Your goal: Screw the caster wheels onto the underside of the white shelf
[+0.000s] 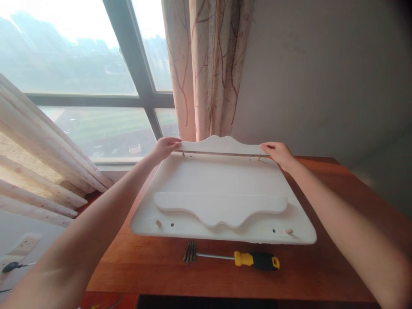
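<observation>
Wooden table point(322, 266) by a window point(96, 64) and curtain point(206, 64); white board point(222, 178) lies flat on it, a wavy back strip point(222, 145) standing upright along its far edge. Left hand point(165, 147) grips the strip's left end, right hand point(279, 153) its right end; a second strip point(222, 208) lies on the board; screwdriver point(254, 259) and screws point(189, 252) lie just in front.

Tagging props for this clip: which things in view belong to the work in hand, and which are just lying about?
In hand: white scalloped wooden rail, gripped at its ends by left hand and right hand; flat white wooden board; second white scalloped strip on it; wooden dowel pegs.
Lying about: yellow-and-black screwdriver; dark screws; patterned curtain; white wall socket.
</observation>
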The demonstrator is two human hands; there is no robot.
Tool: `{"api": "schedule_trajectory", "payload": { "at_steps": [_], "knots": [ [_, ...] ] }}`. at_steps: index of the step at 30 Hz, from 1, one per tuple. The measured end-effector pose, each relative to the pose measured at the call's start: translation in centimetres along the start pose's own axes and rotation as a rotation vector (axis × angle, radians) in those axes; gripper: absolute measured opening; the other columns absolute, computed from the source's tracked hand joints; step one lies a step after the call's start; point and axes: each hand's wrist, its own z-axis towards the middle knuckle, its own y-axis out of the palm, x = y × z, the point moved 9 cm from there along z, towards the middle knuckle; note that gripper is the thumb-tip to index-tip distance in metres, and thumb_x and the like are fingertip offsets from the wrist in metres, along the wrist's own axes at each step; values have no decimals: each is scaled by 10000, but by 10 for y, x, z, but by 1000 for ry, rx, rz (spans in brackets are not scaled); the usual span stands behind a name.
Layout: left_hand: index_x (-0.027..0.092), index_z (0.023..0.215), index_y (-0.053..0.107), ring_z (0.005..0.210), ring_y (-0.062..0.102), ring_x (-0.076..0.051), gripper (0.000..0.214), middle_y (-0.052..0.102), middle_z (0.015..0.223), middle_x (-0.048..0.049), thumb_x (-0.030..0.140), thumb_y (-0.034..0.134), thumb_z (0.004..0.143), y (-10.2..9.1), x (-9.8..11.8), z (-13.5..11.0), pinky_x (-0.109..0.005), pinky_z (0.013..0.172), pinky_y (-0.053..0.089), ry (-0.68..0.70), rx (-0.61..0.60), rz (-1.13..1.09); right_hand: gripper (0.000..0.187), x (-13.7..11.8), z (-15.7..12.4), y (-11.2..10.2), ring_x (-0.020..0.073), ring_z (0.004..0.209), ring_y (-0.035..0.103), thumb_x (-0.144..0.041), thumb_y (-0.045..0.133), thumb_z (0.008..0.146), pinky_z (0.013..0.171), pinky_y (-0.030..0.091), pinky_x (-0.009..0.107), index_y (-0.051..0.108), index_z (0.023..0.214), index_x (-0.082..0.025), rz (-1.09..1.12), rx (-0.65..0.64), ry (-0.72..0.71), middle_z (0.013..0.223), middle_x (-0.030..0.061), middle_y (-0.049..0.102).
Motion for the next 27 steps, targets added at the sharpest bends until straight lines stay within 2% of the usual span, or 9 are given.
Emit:
{"api": "schedule_trajectory", "payload": {
  "at_steps": [7,14,21,27],
  "knots": [
    [136,974,789,750,652,-219,670,740,819,-99,692,786,601,1,-6,0,-314,676,512,-10,2,-3,458,3,-2,1,249,907,706,-587,771,725,901,543,413,790,916,-172,17,-59,36,964,104,784],
    [145,969,786,813,669,-233,614,758,880,-96,657,783,630,4,-3,-3,-314,724,511,12,2,-1,471,-2,0,-3,264,954,694,-603,786,700,911,544,421,783,920,-187,12,-50,13,995,103,779],
    [144,987,787,711,649,-208,594,746,789,-79,634,768,652,7,-6,-3,-290,634,499,-12,-5,22,444,1,4,-1,260,956,698,-589,760,732,911,545,425,776,922,-188,3,-42,4,999,101,777],
    [133,1008,782,709,666,-213,592,751,787,-88,624,762,677,6,-4,-5,-293,636,510,-2,-15,42,437,6,6,4,259,940,705,-583,769,717,921,541,439,776,899,-185,-13,-55,-1,983,100,781]
  ]
}}
